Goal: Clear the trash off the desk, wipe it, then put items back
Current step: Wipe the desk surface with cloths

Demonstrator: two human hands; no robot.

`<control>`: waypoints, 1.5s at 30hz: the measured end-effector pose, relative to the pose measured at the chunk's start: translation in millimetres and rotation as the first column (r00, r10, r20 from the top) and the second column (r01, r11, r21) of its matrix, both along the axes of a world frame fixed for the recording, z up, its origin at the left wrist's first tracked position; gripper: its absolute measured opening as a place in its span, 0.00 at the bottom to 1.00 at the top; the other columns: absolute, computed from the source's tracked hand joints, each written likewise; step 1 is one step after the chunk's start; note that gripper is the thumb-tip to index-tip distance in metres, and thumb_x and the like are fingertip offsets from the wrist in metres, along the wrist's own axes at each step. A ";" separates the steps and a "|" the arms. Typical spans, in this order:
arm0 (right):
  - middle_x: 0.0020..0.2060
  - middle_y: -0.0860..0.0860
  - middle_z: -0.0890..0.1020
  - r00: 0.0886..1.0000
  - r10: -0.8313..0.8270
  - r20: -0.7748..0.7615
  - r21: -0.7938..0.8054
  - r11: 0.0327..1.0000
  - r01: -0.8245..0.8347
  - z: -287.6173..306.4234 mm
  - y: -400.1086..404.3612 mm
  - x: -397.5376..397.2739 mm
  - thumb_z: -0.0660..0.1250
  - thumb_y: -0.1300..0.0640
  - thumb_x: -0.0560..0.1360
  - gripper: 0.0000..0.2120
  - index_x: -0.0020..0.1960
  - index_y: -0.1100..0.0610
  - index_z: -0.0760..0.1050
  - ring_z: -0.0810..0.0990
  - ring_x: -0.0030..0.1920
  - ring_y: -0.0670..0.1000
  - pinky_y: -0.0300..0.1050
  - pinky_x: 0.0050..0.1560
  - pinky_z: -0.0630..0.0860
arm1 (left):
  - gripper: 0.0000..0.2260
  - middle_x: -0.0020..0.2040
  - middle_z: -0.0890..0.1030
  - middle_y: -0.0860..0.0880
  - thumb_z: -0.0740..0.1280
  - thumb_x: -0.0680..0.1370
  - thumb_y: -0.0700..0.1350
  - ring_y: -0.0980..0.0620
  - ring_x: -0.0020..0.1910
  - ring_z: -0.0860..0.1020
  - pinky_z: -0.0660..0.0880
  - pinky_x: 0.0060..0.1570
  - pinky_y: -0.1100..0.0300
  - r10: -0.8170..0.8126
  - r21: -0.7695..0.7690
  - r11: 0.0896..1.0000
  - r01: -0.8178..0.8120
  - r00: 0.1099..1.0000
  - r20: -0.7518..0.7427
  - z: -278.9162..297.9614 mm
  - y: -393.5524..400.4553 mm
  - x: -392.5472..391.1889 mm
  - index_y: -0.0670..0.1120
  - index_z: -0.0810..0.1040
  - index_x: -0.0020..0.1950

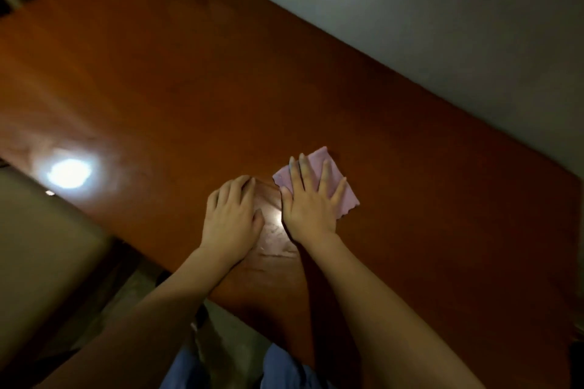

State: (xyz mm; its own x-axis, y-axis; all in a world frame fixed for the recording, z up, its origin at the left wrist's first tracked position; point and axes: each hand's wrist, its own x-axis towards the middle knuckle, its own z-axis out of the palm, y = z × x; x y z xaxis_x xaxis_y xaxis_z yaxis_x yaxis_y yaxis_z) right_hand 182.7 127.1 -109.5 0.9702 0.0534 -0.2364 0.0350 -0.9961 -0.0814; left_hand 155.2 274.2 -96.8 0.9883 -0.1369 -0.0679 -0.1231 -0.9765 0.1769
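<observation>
A reddish-brown wooden desk [284, 88] fills most of the head view, running diagonally. On it lies a small pink cloth [344, 199], folded flat. My right hand [308, 199] presses down on the cloth with straight, spread fingers. My left hand [232, 215] rests on the bare desk just left of the cloth, fingers loosely bent and holding nothing. Between the two hands the surface shows pale smears under a glare spot.
A grey wall [442, 25] borders the desk's far edge. A bright lamp reflection [68, 172] shines on the desk's left part. Below the near edge are a beige floor [41, 237] and my blue trousers [284, 366].
</observation>
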 end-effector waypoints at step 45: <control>0.78 0.47 0.46 0.857 0.511 0.062 0.000 0.859 -0.512 6.9 551.4 279.3 0.45 0.44 0.81 0.27 0.78 0.48 0.43 0.39 0.76 0.58 0.67 0.70 0.36 | 0.26 0.60 0.76 0.37 0.59 0.72 0.50 0.38 0.59 0.75 0.74 0.54 0.47 0.509 -0.154 0.843 -0.516 0.857 -0.086 4.7 498.4 186.8 0.36 0.74 0.64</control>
State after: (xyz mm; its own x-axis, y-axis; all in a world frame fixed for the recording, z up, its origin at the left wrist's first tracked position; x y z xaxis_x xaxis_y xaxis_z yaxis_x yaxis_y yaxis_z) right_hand 462.0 678.5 -102.7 0.8171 0.5491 -0.1756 0.5443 -0.8352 -0.0792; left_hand 342.0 772.7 -92.2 0.9175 0.3754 -0.1311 0.3974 -0.8543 0.3350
